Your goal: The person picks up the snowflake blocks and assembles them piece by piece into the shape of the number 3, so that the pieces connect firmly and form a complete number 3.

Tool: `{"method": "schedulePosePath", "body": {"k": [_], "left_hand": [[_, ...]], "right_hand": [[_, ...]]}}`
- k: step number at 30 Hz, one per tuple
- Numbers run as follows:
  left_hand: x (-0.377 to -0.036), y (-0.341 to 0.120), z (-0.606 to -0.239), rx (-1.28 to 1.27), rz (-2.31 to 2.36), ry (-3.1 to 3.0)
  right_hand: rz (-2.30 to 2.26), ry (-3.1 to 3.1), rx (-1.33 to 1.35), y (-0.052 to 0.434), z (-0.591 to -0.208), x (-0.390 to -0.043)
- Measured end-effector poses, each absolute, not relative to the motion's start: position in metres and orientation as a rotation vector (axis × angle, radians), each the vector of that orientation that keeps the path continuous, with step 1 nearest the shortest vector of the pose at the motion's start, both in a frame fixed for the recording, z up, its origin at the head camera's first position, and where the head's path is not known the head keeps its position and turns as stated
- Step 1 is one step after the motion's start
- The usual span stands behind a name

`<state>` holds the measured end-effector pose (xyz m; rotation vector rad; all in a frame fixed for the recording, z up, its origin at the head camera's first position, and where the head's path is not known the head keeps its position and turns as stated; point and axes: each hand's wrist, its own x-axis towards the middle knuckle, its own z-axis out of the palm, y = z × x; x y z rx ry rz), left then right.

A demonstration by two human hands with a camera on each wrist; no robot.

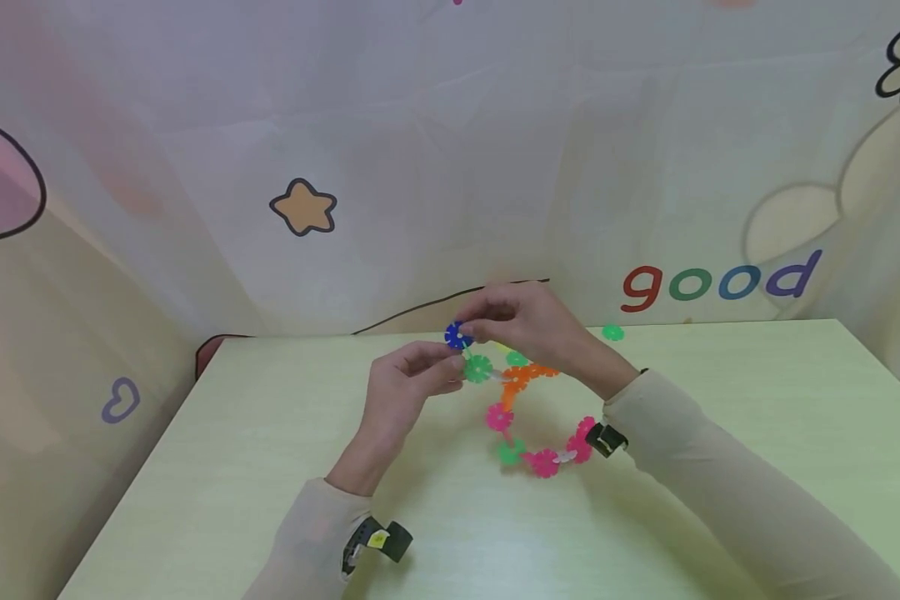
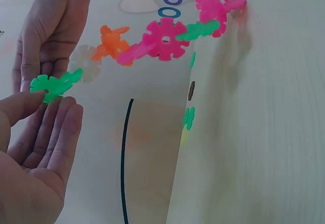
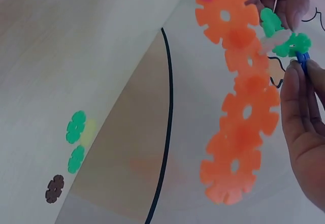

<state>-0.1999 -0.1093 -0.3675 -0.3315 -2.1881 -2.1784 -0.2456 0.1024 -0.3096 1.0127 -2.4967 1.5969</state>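
A curved chain of plastic snowflake pieces (image 1: 543, 461) in orange, pink, green and white is held up over the pale green table (image 1: 270, 467), its lower end near the tabletop. My left hand (image 1: 450, 372) pinches the green end piece (image 1: 477, 367) between thumb and fingers. In the left wrist view the same green piece (image 2: 51, 84) sits at my fingertips. My right hand (image 1: 471, 331) pinches a blue piece (image 1: 457, 335) right against the green one. The right wrist view shows the blue piece (image 3: 303, 59) touching the green piece (image 3: 292, 45), beside the orange run (image 3: 241, 107).
A loose green piece (image 1: 612, 332) lies near the table's back edge. In the right wrist view two green pieces (image 3: 76, 127), a yellow piece and a brown piece (image 3: 54, 188) lie on the table. A cartoon-printed cloth (image 1: 450, 167) hangs behind.
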Motion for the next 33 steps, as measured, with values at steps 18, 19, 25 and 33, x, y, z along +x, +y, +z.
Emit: {"method": "schedulePosePath", "body": {"k": [18, 19, 25, 33], "left_hand": [[-0.201, -0.111, -0.366, -0.251, -2.233, -2.079], [-0.201, -0.111, -0.366, -0.245, -2.233, -2.079], [-0.200, -0.112, -0.367, -0.252, -2.235, -2.053], [-0.199, -0.110, -0.366, -0.222, -2.216, -2.071]], "right_hand": [[1.523, -2.609, 0.982, 0.115, -0.307, -0.251], [1.521, -2.611, 0.949, 0.120, -0.306, -0.253], [1.454, -2.619, 0.822, 0.147, -0.312, -0.276], [1.393, -2.746, 0.676, 0.180, -0.342, -0.298]]}}
